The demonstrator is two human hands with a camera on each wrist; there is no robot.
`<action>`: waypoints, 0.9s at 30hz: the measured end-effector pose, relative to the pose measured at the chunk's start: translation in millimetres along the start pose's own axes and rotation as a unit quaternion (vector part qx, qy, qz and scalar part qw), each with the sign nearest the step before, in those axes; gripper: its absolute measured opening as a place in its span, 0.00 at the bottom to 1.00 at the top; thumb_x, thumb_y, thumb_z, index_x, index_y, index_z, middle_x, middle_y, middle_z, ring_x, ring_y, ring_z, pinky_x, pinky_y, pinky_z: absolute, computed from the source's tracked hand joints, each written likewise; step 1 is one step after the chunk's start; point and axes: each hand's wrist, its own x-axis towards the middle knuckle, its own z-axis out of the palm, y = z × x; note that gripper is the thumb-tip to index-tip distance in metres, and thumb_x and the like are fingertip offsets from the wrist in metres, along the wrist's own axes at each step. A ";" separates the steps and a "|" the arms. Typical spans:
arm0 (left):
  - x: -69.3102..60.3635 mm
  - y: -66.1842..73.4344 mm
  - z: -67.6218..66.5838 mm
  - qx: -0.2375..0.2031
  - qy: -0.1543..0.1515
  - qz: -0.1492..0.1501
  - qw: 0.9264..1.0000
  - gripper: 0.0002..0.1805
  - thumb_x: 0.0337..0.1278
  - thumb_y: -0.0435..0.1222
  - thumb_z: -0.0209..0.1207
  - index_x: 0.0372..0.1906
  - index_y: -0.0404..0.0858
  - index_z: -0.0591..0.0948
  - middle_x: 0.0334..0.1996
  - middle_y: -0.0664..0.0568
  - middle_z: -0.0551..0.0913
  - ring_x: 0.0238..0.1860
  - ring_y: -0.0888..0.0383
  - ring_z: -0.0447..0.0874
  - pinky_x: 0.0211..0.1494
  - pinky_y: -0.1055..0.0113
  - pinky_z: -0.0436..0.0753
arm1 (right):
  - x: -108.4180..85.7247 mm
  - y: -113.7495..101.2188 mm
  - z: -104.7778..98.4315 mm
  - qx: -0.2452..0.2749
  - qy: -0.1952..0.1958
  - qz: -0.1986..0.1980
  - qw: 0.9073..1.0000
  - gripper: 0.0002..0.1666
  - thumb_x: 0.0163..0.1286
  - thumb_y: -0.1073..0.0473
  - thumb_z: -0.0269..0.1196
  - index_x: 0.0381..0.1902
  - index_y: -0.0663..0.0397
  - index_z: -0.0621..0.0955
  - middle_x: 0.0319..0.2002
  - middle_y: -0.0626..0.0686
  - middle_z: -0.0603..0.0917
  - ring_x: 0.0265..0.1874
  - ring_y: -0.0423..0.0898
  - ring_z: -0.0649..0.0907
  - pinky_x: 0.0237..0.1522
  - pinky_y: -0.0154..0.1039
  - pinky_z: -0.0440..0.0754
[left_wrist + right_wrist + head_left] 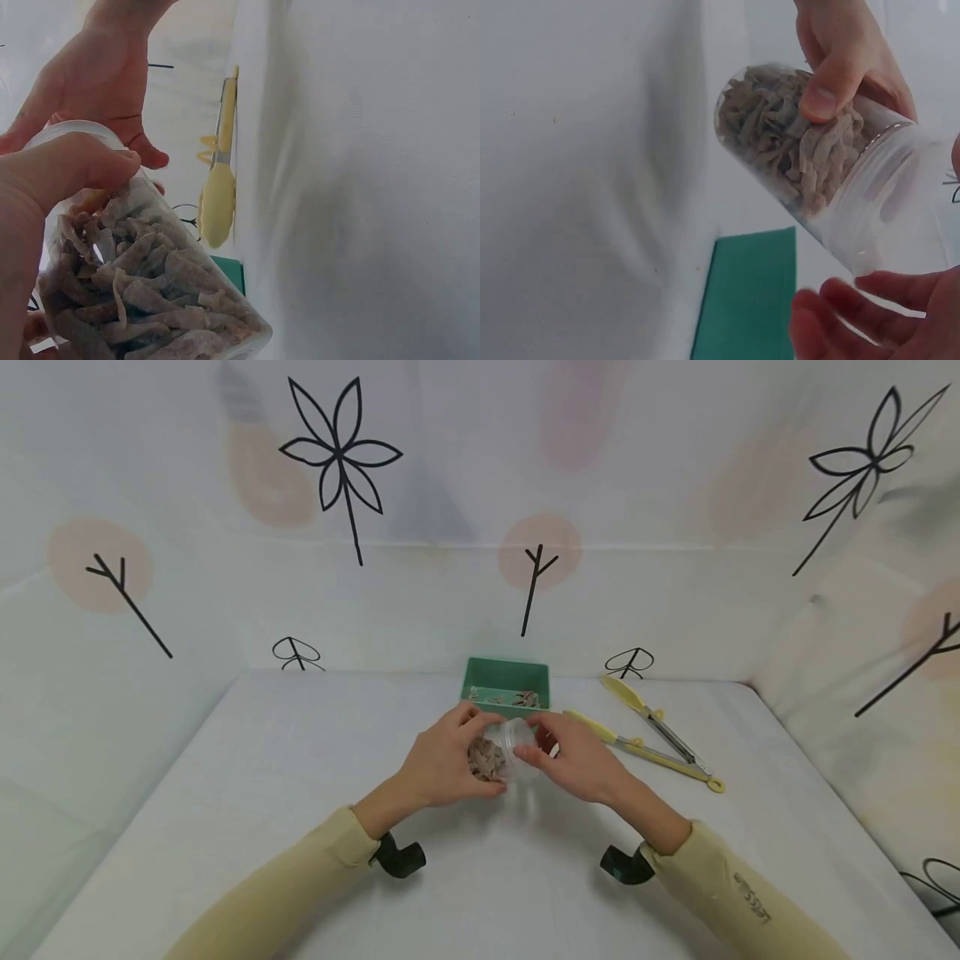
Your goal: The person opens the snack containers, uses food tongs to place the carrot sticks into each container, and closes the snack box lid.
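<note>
A clear plastic jar (487, 760), tilted on its side above the table, holds many brown, wrinkled dried pieces (769, 124). My left hand (442, 764) grips the jar's body, with the thumb over its upper side in the left wrist view. At the jar's mouth is a clear lid (889, 202). My right hand (581, 764) holds this lid with its fingers and thumb curled about its edge. Just behind both hands stands a green rectangular tray (506, 672), with some of the same brown pieces in its bottom.
Yellow-tipped metal tongs (667, 733) lie spread on the table to the right of the tray. A white cloth covers the table (300, 752). Behind it hangs a pale curtain (442, 593) with plant drawings. Dark curved wrist mounts (401, 857) hang under both sleeves.
</note>
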 end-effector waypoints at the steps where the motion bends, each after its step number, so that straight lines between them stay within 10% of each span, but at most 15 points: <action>1: 0.0 -0.2 -0.3 0.000 -0.003 0.000 1.000 0.43 0.34 0.55 0.78 0.62 0.48 0.76 0.49 0.54 0.72 0.41 0.62 0.73 0.37 0.67 0.80 | -0.3 0.3 -0.8 0.000 -0.003 -0.010 1.000 0.37 0.70 0.38 0.61 0.65 0.58 0.73 0.47 0.50 0.79 0.43 0.46 0.80 0.41 0.42 0.81; 12: -2.3 -5.7 -2.7 -0.031 -0.033 -0.021 0.999 0.43 0.35 0.54 0.77 0.63 0.49 0.75 0.48 0.56 0.72 0.41 0.63 0.75 0.40 0.65 0.80 | -5.0 8.3 -3.4 0.081 -0.037 -0.194 0.977 0.45 0.56 0.65 0.74 0.72 0.50 0.70 0.71 0.53 0.65 0.70 0.52 0.63 0.59 0.59 0.74; 21: -0.7 -0.7 -2.9 -0.004 -0.010 -0.014 1.000 0.44 0.35 0.54 0.78 0.63 0.48 0.76 0.49 0.55 0.72 0.42 0.61 0.75 0.38 0.64 0.80 | -2.4 6.6 2.5 0.016 0.010 -0.084 0.996 0.39 0.65 0.42 0.68 0.70 0.46 0.72 0.53 0.48 0.76 0.46 0.49 0.77 0.46 0.50 0.81; 27: -0.9 -1.5 -3.5 -0.002 -0.032 -0.011 0.999 0.43 0.37 0.54 0.77 0.64 0.49 0.75 0.49 0.56 0.71 0.41 0.62 0.74 0.40 0.66 0.80 | -2.1 11.2 -0.9 0.049 -0.019 -0.112 0.992 0.48 0.59 0.46 0.75 0.74 0.48 0.67 0.64 0.49 0.70 0.59 0.51 0.74 0.54 0.53 0.80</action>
